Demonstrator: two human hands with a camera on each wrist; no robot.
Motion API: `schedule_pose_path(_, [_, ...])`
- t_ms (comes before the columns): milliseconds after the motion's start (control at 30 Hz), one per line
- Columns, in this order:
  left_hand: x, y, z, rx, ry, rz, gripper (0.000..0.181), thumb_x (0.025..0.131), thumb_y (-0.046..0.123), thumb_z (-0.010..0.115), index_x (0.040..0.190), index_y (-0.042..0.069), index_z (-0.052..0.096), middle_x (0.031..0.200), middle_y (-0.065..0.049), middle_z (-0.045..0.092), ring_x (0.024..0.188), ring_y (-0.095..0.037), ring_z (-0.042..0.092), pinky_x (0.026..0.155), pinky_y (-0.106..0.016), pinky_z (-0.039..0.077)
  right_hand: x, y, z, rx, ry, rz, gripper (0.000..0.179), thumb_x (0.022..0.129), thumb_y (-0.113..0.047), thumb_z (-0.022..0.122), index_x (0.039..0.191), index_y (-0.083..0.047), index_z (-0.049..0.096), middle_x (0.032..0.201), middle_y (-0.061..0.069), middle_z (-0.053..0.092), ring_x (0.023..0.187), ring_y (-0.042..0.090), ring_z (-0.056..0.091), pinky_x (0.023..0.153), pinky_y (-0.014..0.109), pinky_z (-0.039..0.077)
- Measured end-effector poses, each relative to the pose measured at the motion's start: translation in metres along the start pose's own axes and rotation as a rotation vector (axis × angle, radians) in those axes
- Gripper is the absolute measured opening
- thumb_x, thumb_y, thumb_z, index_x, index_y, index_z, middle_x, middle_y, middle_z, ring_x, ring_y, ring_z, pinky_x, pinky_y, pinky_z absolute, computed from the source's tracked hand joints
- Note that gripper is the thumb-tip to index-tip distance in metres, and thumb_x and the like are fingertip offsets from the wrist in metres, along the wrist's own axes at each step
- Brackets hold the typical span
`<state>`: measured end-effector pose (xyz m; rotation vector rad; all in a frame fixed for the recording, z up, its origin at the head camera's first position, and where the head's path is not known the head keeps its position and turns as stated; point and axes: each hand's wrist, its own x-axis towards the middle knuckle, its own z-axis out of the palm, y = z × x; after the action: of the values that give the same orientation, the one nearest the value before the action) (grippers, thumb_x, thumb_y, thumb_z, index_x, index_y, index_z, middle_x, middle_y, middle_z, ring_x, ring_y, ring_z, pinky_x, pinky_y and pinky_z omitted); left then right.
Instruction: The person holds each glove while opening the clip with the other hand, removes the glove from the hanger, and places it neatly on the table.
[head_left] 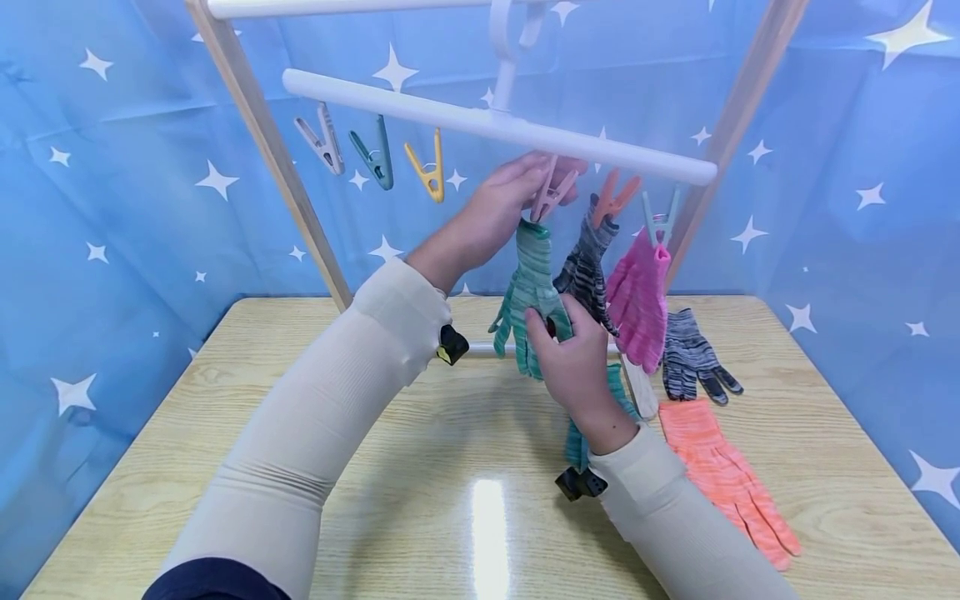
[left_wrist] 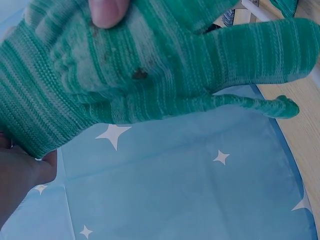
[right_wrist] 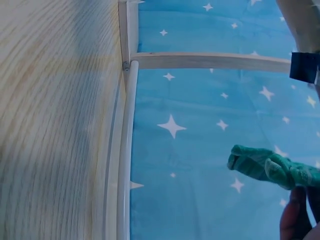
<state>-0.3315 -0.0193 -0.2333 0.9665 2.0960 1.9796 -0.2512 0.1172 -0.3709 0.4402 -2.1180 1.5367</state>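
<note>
A green striped knit glove [head_left: 533, 271] hangs cuff up below a pink clothespin [head_left: 551, 196] on the white hanger bar [head_left: 450, 115]. My left hand [head_left: 498, 208] is at the clothespin, with its fingers about the clip, partly behind it. Lower down, my right hand [head_left: 573, 354] pinches the glove near its fingers. Fabric fills much of the left wrist view, with the right thumb [left_wrist: 107, 11] pressing on it. Right of this glove, a black-grey glove [head_left: 588, 258] hangs from an orange clothespin [head_left: 617, 198] and a pink glove [head_left: 640, 300] from a light blue clothespin [head_left: 660, 217].
Grey [head_left: 322, 142], dark green [head_left: 375, 154] and yellow [head_left: 429, 167] clothespins hang at the bar's left. On the table [head_left: 420, 500] lie a grey glove [head_left: 690, 354], an orange glove [head_left: 723, 471] and a teal item [head_left: 576, 442] partly under the right forearm. Wooden posts [head_left: 262, 142] flank the bar.
</note>
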Motion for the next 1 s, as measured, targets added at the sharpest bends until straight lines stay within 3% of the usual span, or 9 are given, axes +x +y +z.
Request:
schedule_pose_path(267, [0.0000, -0.0004, 0.0005, 0.056, 0.008, 0.005, 0.045, 0.111, 0.024, 0.025, 0.143, 0.007, 0.052, 0.129, -0.014, 0.063, 0.120, -0.021, 0.061, 0.109, -0.031, 0.040, -0.0012, -0.0020, 0.0005, 0.037, -0.029, 0.045, 0.016, 0.100, -0.019, 0.061, 0.110, -0.007, 0.063, 0.069, 0.007, 0.045, 0.056, 0.020, 0.041, 0.056, 0.028, 0.039])
schedule_pose_path(500, [-0.0004, 0.0004, 0.0003, 0.105, 0.024, 0.031, 0.044, 0.111, 0.026, 0.025, 0.140, 0.007, 0.051, 0.125, -0.015, 0.066, 0.110, -0.019, 0.063, 0.105, -0.031, 0.043, -0.0012, -0.0037, 0.0009, 0.022, -0.093, 0.130, 0.019, 0.101, -0.024, 0.059, 0.116, -0.012, 0.060, 0.069, 0.007, 0.044, 0.055, 0.021, 0.041, 0.056, 0.031, 0.040])
schedule_pose_path(833, [0.0011, 0.0015, -0.0003, 0.117, 0.069, 0.022, 0.037, 0.109, 0.024, 0.038, 0.142, 0.014, 0.052, 0.129, -0.009, 0.066, 0.115, -0.015, 0.063, 0.086, -0.028, 0.041, -0.0010, -0.0001, 0.0013, 0.031, -0.115, 0.156, 0.020, 0.101, -0.023, 0.058, 0.118, -0.012, 0.060, 0.072, 0.008, 0.046, 0.056, 0.022, 0.042, 0.054, 0.032, 0.040])
schedule_pose_path(1000, [-0.0011, -0.0018, -0.0036, 0.204, 0.082, 0.046, 0.040, 0.109, 0.027, 0.039, 0.146, 0.014, 0.047, 0.132, -0.007, 0.061, 0.119, -0.011, 0.057, 0.094, -0.027, 0.041, -0.0003, -0.0007, 0.0002, 0.020, -0.120, 0.158, 0.019, 0.101, -0.024, 0.058, 0.116, -0.012, 0.060, 0.070, 0.008, 0.046, 0.053, 0.021, 0.040, 0.052, 0.032, 0.039])
